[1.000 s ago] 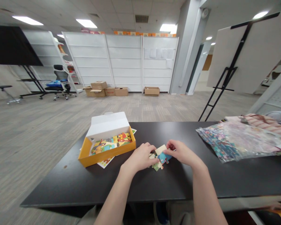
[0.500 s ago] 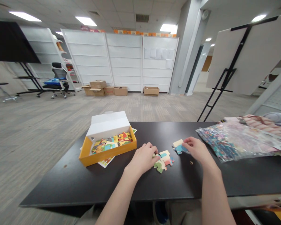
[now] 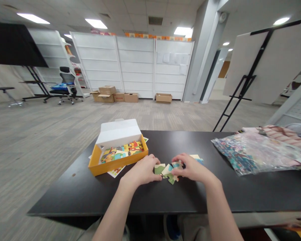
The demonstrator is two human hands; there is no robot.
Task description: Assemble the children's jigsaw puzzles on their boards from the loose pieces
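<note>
Several jigsaw puzzle pieces point(image 3: 168, 170) lie in a small cluster on the black table, between my two hands. My left hand point(image 3: 144, 169) has its thumb and fingers around a green and cream puzzle piece point(image 3: 160, 168) at the cluster's left side. From the right, my right hand point(image 3: 190, 168) grips a puzzle piece with some blue point(image 3: 176, 165), thumb below and fingers above; part of it is hidden by the fingers. Behind my right hand lies another cream and blue piece point(image 3: 197, 158), apart from the cluster and partly covered.
An open yellow box point(image 3: 120, 163) with its white lid up holds more puzzle pieces, left of my hands. A printed sheet point(image 3: 116, 171) sticks out under it. On the right lie a clear plastic bag point(image 3: 245, 154) of colourful pieces and striped cloth point(image 3: 283, 134). The table's front edge is near me.
My right hand has left the separate blue piece and moved left onto the cluster. My left hand now holds the green piece at the cluster's left side. The view has shifted slightly.
</note>
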